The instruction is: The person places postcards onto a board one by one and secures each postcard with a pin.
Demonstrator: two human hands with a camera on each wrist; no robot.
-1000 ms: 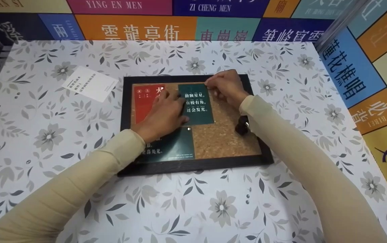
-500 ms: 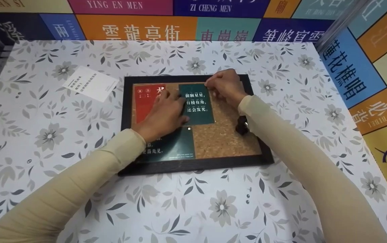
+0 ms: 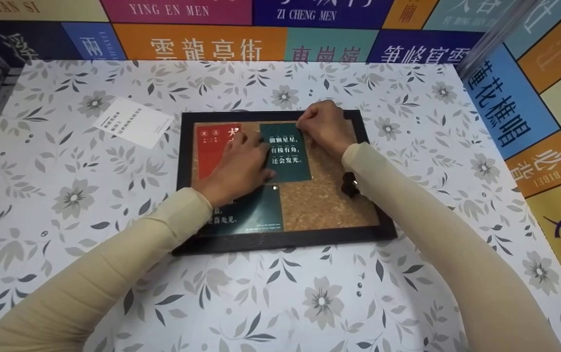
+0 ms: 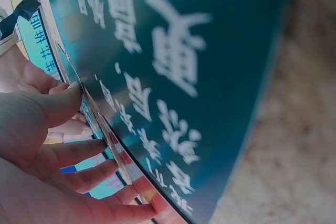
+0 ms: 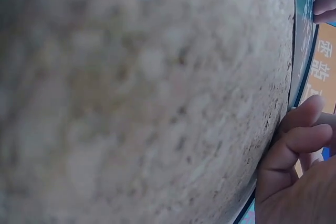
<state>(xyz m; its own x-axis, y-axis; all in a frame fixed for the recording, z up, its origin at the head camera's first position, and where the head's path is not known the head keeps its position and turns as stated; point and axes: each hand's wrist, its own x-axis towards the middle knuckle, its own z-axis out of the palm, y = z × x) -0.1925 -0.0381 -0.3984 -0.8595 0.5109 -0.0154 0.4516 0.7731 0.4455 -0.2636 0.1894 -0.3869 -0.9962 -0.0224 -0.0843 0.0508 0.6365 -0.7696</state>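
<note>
A cork board (image 3: 329,208) in a black frame lies on the table. My left hand (image 3: 241,164) rests spread over the red card (image 3: 208,159), its fingertips reaching the left edge of the small green card (image 3: 287,171). Below them is a larger dark green card (image 3: 260,210), with a small white pin head (image 3: 275,187) near its upper right corner. My right hand (image 3: 326,127) has its thumb and fingertips drawn together at the small green card's upper right corner. Whatever they pinch is hidden. In the right wrist view, the right hand's fingers (image 5: 294,150) curl close over the cork.
A white card (image 3: 133,122) with printed text lies on the flowered tablecloth (image 3: 280,303) left of the board. Panels with large lettering (image 3: 202,46) stand behind the table and along its right side. A small black object (image 3: 350,185) sits at my right wrist.
Both hands stay at almost the same places. The right hand has turned slightly, with its fingers bunched closer at the green card's corner; the whole view has shifted down a little.
</note>
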